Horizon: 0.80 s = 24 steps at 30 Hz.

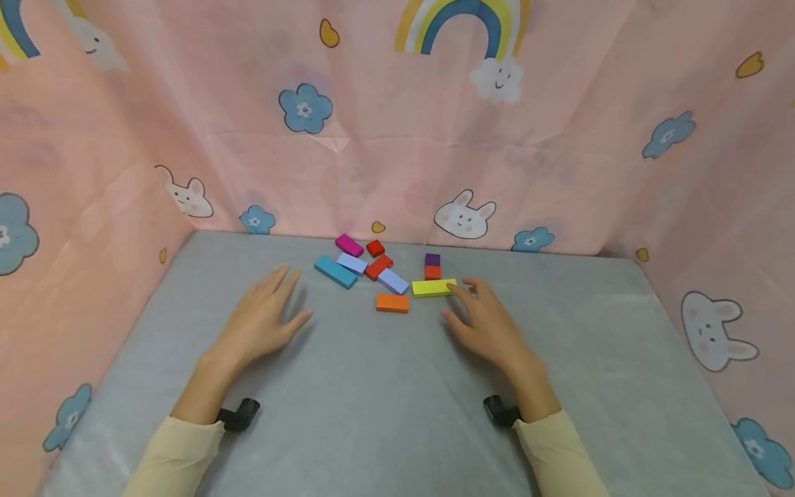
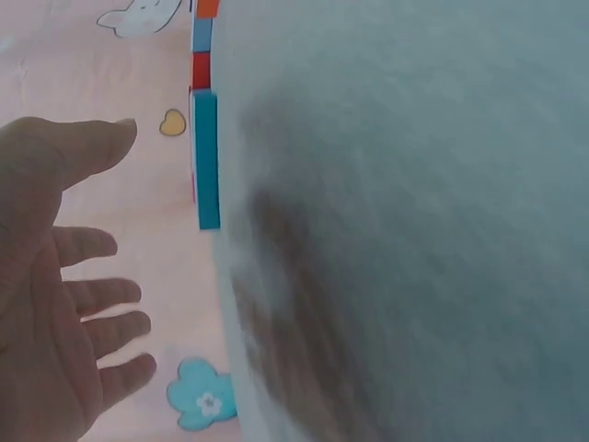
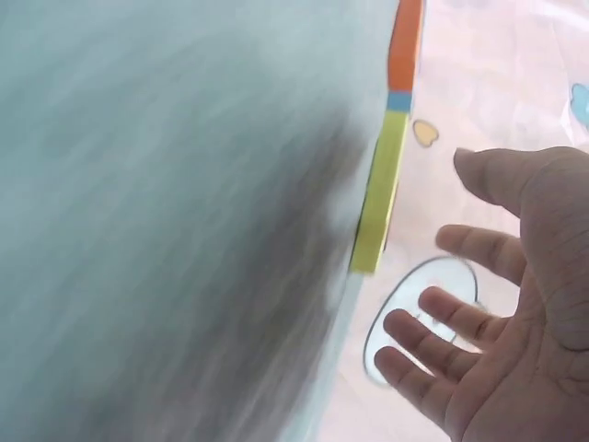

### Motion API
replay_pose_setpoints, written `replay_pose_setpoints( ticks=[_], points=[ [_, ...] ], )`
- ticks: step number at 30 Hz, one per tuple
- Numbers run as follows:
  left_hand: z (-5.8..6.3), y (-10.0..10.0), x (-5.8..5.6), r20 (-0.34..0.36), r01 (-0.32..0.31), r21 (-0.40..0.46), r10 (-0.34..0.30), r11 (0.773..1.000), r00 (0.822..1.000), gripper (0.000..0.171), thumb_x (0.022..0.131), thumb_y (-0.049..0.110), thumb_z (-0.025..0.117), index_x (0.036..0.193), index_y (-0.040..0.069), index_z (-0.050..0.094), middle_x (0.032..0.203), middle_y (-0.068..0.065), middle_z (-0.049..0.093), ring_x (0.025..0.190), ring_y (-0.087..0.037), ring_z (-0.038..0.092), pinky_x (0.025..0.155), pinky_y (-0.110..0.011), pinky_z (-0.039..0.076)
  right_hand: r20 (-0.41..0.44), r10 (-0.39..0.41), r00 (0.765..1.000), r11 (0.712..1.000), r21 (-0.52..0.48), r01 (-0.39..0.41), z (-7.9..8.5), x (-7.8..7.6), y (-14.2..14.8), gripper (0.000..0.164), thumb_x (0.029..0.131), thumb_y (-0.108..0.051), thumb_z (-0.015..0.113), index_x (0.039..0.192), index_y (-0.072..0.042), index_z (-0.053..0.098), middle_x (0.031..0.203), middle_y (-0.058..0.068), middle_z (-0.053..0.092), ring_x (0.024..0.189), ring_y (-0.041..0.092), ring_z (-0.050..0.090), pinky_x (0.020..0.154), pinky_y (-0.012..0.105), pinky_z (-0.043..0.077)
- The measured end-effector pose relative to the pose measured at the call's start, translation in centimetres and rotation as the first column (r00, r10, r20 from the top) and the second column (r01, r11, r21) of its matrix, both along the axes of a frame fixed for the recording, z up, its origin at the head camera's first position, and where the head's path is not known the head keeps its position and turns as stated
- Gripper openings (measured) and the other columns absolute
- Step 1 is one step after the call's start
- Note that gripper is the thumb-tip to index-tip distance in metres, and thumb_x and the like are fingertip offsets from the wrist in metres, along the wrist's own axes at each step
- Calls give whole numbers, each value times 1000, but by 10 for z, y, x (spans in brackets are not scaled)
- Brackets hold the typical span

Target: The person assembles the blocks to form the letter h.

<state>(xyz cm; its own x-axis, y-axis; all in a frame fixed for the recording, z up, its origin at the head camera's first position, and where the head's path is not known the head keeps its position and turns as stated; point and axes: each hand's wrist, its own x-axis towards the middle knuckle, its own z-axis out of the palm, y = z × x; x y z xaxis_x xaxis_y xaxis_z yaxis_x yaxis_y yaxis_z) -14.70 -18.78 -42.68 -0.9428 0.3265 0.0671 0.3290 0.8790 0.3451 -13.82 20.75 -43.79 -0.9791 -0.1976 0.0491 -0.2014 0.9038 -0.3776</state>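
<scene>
Several coloured rectangular blocks lie loosely grouped toward the far side of the grey table. My left hand (image 1: 262, 319) is held left of them with fingers extended, nearest the teal block (image 1: 335, 272), and it holds nothing. On the other side my right hand (image 1: 487, 324) is by the yellow block (image 1: 434, 288); its index finger overlaps that block's right end in the head view, while the right wrist view shows the fingers apart from it. Between the hands lie an orange block (image 1: 393, 303), two light-blue blocks, one red block (image 1: 379, 267) and a magenta block (image 1: 349, 245).
A small red block (image 1: 375, 248) sits at the back. Behind the yellow block are a purple block (image 1: 432, 259) and an orange-red block (image 1: 433, 273). Pink patterned cloth (image 1: 373, 166) walls the table's back and sides. Each wrist wears a black camera (image 1: 241, 415).
</scene>
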Motion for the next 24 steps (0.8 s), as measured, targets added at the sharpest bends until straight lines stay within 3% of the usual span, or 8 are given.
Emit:
replay_pose_setpoints(
  ticks=[9,17,24],
  points=[
    [-3,24,-20,36,-55,18,54,998,998,77,102,45,66,161,3,41,165,-30,40,154,-49,40,124,-67,36,4,20,1000,999,31,-20,7,-21,-22,51,102,-33,69,147,-10,63,147,20,57,136,40,53,117,61,47],
    [-8,39,-33,100,-81,37,77,996,992,77,101,48,65,163,7,41,167,-31,37,154,-51,38,124,-70,35,55,-38,998,998,45,35,0,-27,-37,59,101,-36,69,154,-12,57,154,23,46,142,42,44,121,62,43],
    [-11,43,-42,142,-127,65,117,990,983,78,101,47,64,163,6,40,167,-31,35,154,-52,36,125,-70,32,51,-37,998,999,40,35,-7,-28,-41,60,101,-36,69,155,-13,56,157,25,41,145,44,39,124,63,38]
  ],
)
